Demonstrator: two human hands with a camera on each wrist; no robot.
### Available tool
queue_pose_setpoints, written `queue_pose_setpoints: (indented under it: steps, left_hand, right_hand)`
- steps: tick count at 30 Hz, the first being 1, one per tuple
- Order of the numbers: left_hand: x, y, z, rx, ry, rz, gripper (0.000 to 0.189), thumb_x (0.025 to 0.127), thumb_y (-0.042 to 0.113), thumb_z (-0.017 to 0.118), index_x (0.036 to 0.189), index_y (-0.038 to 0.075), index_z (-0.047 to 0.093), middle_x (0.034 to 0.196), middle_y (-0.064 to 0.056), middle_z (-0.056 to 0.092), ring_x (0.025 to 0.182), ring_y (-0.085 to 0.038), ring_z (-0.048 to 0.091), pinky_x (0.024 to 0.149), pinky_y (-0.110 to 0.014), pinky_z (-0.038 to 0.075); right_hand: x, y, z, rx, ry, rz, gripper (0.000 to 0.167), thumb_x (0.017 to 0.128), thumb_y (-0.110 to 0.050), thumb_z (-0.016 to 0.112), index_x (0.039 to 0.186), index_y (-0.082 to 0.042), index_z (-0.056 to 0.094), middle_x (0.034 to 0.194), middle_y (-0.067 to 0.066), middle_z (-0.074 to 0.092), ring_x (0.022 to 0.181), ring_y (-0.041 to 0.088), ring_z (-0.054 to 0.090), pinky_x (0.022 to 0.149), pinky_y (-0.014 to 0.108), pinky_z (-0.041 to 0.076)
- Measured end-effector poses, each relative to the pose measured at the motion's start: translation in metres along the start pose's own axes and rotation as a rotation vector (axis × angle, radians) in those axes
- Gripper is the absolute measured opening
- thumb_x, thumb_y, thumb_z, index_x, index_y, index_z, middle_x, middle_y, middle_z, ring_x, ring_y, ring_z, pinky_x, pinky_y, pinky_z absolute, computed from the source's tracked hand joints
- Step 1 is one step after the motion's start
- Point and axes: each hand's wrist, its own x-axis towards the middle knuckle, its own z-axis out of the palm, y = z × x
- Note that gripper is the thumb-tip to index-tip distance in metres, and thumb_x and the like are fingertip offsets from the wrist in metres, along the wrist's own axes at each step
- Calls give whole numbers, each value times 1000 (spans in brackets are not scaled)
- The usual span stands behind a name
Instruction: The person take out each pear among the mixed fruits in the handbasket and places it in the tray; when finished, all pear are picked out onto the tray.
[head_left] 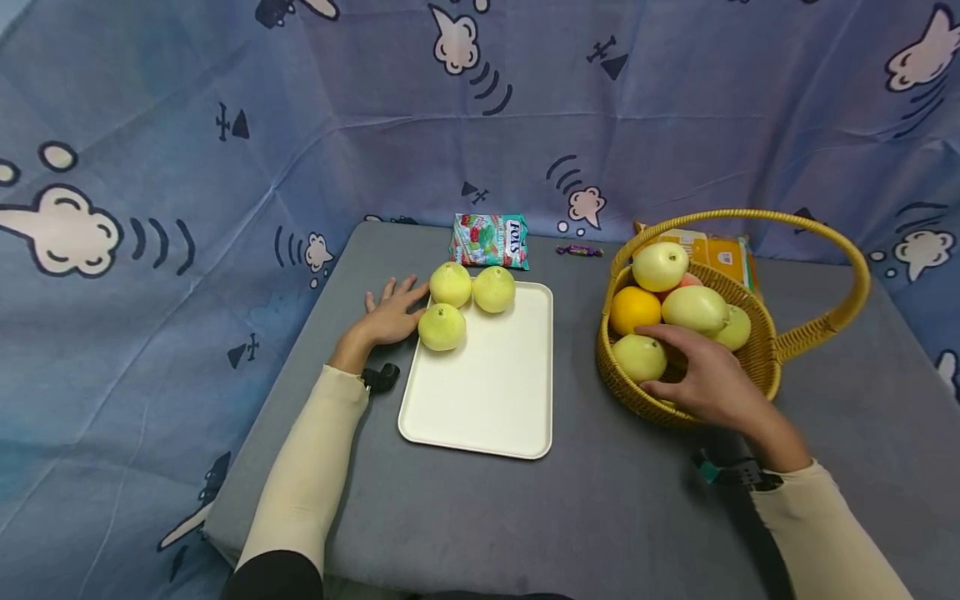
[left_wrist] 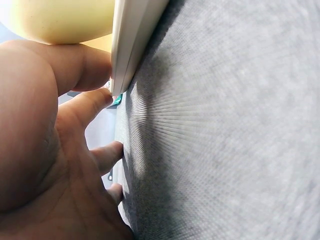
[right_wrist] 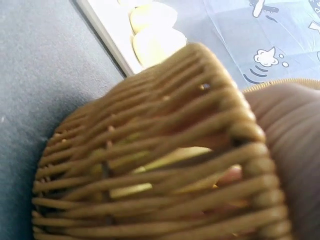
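A white tray [head_left: 487, 392] carries three round yellow-green pears near its far left corner, among them the front pear [head_left: 442, 327]. My left hand [head_left: 390, 318] lies at the tray's left side with fingers spread. In the left wrist view its thumb [left_wrist: 92, 65] touches the tray's edge, just under a pear [left_wrist: 65, 20]. Over the wicker basket [head_left: 630, 398], my right hand [head_left: 708, 375] has its thumb and forefinger on either side of a yellow-green pear [head_left: 639, 358]. The basket's wall [right_wrist: 150, 165] hides the fingertips in the right wrist view.
The basket also holds an orange [head_left: 634, 310], a pale long pear [head_left: 696, 310] and other fruit under a tall arched handle [head_left: 851, 300]. Behind the tray lie a candy bag [head_left: 490, 240] and a purple wrapped sweet [head_left: 579, 250]. An orange packet [head_left: 723, 254] sits behind the basket.
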Motion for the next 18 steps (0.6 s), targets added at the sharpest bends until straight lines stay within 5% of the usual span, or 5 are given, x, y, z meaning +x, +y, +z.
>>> queue_pose_setpoints:
  steps: [12, 14, 18]
  left_hand:
    - [-4, 3, -3, -7, -12, -6, 65, 116, 38, 47, 177, 25, 27, 186, -12, 6, 170, -43, -15, 125, -74, -24]
    - [-3, 2, -2, -9, -9, -4, 65, 116, 39, 46, 177, 26, 27, 186, -12, 5, 170, -43, -16, 124, -75, -25]
    - [-1, 1, -1, -9, -5, 0, 65, 116, 39, 47, 176, 25, 28, 186, -13, 6, 170, -44, -16, 124, -76, -25]
  right_hand:
    - [-2, -1, 1, -8, 26, 22, 68, 87, -18, 95, 146, -6, 64, 140, 20, 69, 120, 38, 66, 96, 60, 53]
    - [-3, -1, 0, 1, 31, 14, 69, 87, -19, 95, 146, -8, 64, 141, 18, 68, 122, 37, 65, 98, 51, 54]
    - [-6, -1, -4, 82, 56, 22, 70, 85, -19, 97, 147, -9, 64, 144, 18, 65, 121, 32, 64, 93, 11, 51]
